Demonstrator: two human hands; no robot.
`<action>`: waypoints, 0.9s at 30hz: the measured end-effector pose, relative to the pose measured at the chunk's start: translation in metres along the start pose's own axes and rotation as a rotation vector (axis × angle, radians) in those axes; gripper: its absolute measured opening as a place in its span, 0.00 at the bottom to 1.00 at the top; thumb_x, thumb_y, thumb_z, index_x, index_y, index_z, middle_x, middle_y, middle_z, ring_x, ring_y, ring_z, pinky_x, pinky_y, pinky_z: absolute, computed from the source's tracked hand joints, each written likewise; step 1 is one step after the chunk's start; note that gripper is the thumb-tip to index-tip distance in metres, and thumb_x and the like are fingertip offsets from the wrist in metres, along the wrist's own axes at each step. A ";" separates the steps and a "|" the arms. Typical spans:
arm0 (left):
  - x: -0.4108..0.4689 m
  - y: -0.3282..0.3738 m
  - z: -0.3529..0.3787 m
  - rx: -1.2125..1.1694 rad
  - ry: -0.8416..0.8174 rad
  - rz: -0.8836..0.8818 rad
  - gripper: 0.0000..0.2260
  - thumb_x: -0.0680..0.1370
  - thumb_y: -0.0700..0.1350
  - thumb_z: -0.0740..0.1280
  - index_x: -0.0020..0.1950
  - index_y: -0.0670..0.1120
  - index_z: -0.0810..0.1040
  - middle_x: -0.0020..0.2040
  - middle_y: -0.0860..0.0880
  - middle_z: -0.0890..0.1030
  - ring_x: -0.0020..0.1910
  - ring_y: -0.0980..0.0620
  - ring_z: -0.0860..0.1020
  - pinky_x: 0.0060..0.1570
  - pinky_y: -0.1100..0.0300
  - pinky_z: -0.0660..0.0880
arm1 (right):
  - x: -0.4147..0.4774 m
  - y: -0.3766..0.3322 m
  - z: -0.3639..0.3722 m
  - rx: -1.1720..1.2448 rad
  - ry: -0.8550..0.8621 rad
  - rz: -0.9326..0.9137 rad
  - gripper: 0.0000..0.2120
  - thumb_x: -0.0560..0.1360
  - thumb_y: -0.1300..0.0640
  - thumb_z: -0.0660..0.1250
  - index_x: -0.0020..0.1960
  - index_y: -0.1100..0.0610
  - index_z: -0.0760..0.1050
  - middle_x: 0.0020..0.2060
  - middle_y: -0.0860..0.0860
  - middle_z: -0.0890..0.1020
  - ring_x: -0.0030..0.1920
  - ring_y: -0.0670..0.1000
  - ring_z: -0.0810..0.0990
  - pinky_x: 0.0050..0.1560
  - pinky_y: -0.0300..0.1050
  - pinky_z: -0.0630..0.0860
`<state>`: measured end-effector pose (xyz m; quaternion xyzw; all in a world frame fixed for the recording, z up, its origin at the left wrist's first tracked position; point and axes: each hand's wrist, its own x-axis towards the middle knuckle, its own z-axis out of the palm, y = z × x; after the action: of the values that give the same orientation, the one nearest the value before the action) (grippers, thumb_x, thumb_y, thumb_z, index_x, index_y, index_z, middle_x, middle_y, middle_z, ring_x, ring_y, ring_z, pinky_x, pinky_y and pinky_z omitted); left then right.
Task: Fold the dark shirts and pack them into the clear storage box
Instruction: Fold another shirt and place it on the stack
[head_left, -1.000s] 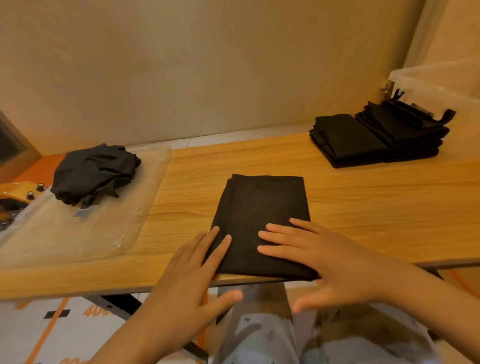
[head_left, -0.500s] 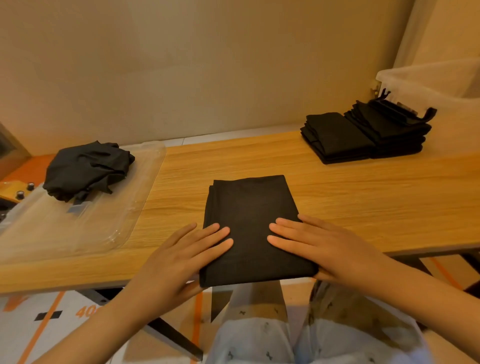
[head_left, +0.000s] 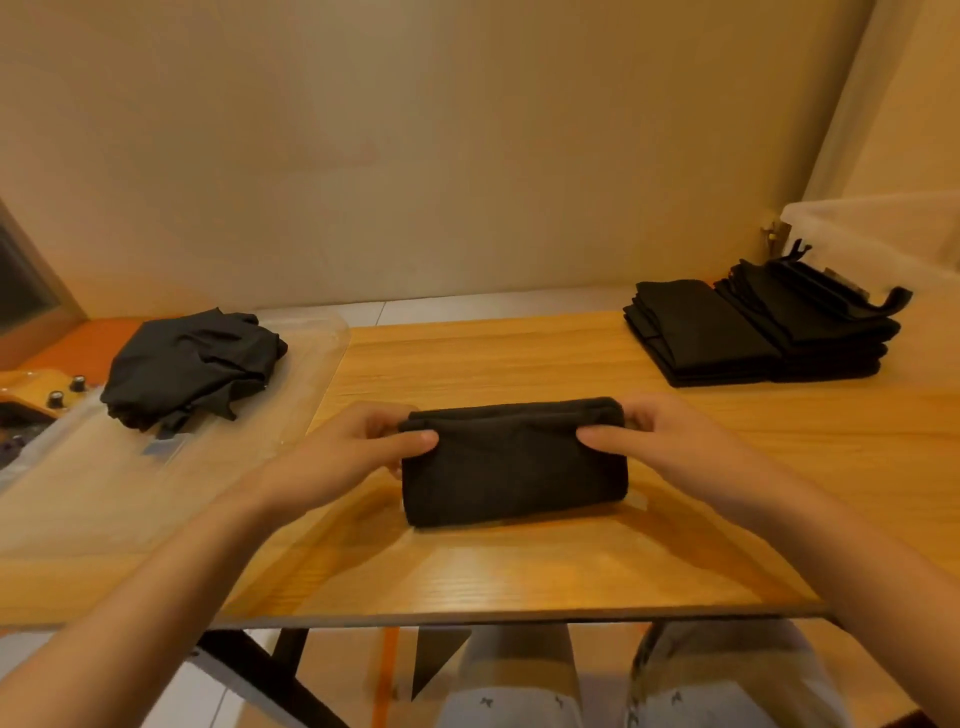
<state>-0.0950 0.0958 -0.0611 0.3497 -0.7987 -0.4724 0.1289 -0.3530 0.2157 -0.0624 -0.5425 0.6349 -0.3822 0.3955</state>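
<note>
A dark shirt (head_left: 514, 462), folded into a short thick bundle, lies in the middle of the wooden table (head_left: 519, 566). My left hand (head_left: 358, 452) pinches its left end and my right hand (head_left: 660, 441) pinches its right end, both at the far upper edge. A crumpled dark shirt (head_left: 192, 366) rests on a clear plastic lid (head_left: 93, 493) at the left. Two stacks of folded dark shirts (head_left: 753, 332) sit at the far right, beside the clear storage box (head_left: 883, 234).
A beige wall runs behind the table. An orange-yellow device with black knobs (head_left: 47, 389) pokes in at the far left. The table's front edge is close to my legs, with a black table leg (head_left: 260, 670) below.
The shirt was a flat rectangle under my flat palms; it is now folded in half toward the far side, and both hands grip its ends.
</note>
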 end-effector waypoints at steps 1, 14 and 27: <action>0.012 0.001 -0.006 -0.009 0.007 -0.036 0.17 0.75 0.53 0.63 0.56 0.43 0.80 0.52 0.44 0.83 0.51 0.48 0.80 0.55 0.57 0.75 | 0.012 -0.002 -0.002 0.020 0.012 0.055 0.05 0.77 0.54 0.66 0.46 0.50 0.80 0.38 0.42 0.84 0.40 0.36 0.81 0.33 0.25 0.72; 0.089 -0.030 -0.003 0.099 0.168 -0.242 0.07 0.79 0.47 0.66 0.51 0.44 0.78 0.36 0.47 0.78 0.25 0.59 0.73 0.25 0.66 0.70 | 0.082 0.034 0.006 -0.285 0.335 0.167 0.07 0.76 0.55 0.68 0.53 0.50 0.76 0.39 0.49 0.79 0.38 0.47 0.78 0.38 0.42 0.76; 0.083 -0.036 0.011 0.327 0.378 -0.124 0.07 0.76 0.55 0.67 0.42 0.54 0.79 0.38 0.51 0.80 0.40 0.55 0.78 0.47 0.51 0.76 | 0.079 0.042 0.011 -0.503 0.431 0.043 0.04 0.77 0.52 0.66 0.52 0.47 0.76 0.40 0.42 0.77 0.41 0.41 0.74 0.37 0.33 0.69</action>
<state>-0.1450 0.0361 -0.1071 0.4965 -0.8031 -0.2702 0.1885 -0.3665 0.1421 -0.1125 -0.5163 0.7898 -0.3110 0.1135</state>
